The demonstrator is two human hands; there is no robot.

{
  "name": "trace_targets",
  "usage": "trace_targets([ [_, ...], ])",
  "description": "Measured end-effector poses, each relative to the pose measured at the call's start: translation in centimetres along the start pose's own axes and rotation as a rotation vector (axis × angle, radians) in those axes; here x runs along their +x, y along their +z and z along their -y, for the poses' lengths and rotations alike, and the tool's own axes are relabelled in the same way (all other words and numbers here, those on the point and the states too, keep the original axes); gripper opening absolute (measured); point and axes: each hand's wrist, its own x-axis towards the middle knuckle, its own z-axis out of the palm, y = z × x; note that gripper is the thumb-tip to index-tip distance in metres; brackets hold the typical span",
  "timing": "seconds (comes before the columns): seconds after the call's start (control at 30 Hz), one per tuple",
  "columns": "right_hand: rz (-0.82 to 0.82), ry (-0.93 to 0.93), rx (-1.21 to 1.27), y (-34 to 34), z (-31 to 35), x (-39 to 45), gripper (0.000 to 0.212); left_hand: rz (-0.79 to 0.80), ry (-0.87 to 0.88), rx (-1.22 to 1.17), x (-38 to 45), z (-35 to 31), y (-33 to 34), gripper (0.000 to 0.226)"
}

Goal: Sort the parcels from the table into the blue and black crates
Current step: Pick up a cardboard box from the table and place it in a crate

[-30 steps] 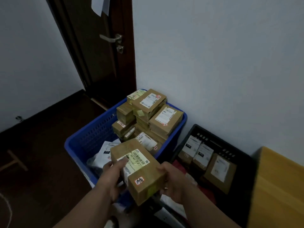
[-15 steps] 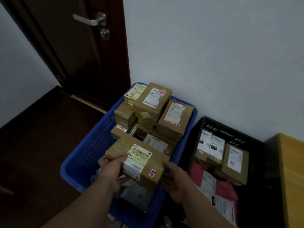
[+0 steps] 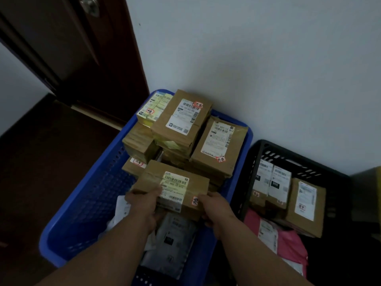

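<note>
since a second ago the brown cardboard parcel (image 3: 175, 187) has come down from mid-air into the blue crate (image 3: 82, 205), and the view has dropped closer to the crates. both crates stand on a dark floor (image 3: 41, 162) against a pale wall (image 3: 268, 58), with a dark wooden door (image 3: 82, 48) at the back left. the black crate (image 3: 257, 182) sits just right of the blue one, touching or nearly so.

left hand (image 3: 144, 205) grips the parcel's near left edge, fingers (image 3: 153, 193) curled over the top beside the label. right hand (image 3: 214, 207) holds the near right corner, its fingers wrapped underneath as far as can be seen in the dim light.

the parcel is a flat taped box with a white and yellow barcode label and a small red-edged sticker on the right end. it lies level in front of a stack of boxes (image 3: 185, 129) at the crate's far end, above grey mailer bags (image 3: 171, 240); whether it rests on anything is hard to tell. the black crate holds labelled brown boxes (image 3: 305, 205) and pink mailers (image 3: 288, 242).
</note>
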Motion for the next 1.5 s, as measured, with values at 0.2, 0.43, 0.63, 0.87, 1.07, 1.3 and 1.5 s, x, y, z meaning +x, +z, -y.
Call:
trace_targets([
  [0.2, -0.156, 0.0, 0.047, 0.1, -0.2, 3.5, 0.039, 0.066, -0.044, 0.155, 4.0, 0.7, 3.2, 0.062],
  [0.43, -0.306, -0.125, -0.154, 2.9, -1.8, 3.2, 0.05, -0.001, -0.094, 0.497, 6.3, 0.9, 3.2, 0.028],
  [0.63, -0.289, -0.129, -0.174, 3.1, -2.6, 3.5, 0.038, 0.111, -0.036, 0.631, 6.0, 0.6, 3.5, 0.049],
  [0.87, -0.278, -0.205, -0.154, 4.0, -3.9, 3.2, 0.044, 0.243, -0.049, 0.76, 3.9, -0.5, 2.8, 0.075],
  [1.07, -0.265, -0.131, -0.106, 3.6, -4.3, 1.5, 0.05, 0.271, -0.075, 0.662, 1.7, -0.4, 1.6, 0.099],
  [1.3, -0.246, -0.148, 0.009, 2.8, -5.4, -3.3, 0.026, 0.277, 0.127, 0.745, -1.3, -0.1, -0.3, 0.06],
  [1.5, -0.239, -0.157, 0.132, -0.5, -6.4, -7.1, 0.024, 0.34, 0.293, 0.819, -6.0, 1.6, 1.2, 0.03],
])
